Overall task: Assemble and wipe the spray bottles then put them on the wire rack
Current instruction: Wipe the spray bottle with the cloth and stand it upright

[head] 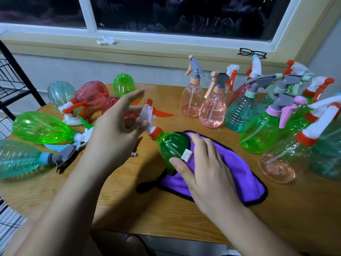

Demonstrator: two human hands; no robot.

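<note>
Step in hand: the green bottle [171,145] is judged to be at the wiping stage, its sprayer head [149,112] already seated on the orange collar [156,133].
Bottle position: it lies on its side at the middle of the table [166,209], base to the near right on the purple cloth [239,174], sprayer head pointing far left.
Right hand [208,163]: it is laid over the cloth and the bottle's body; the fingers are held together and curved over the cloth, and the thumb [178,164] is pressed on the bare green plastic.
Left hand [116,122]: it is held at the sprayer head with the fingers [136,94] spread and loosely bent; blur hides whether the lower fingers touch the neck.
Recommended grip: the neck is best steadied at the collar, not at the trigger, so that the bottle can be turned under the cloth.
Recommended stroke: the cloth is best drawn round the whole body while the bottle is rotated, so that the side now against the table is also wiped.
Caution: the smooth round body is likely to roll if pressure is released.
Destination: the wire rack [11,80] stands at the far left edge, well apart from the bottle.
Surroundings: lying bottles [42,128] are seen at the left, standing bottles [214,108] at the right.
</note>
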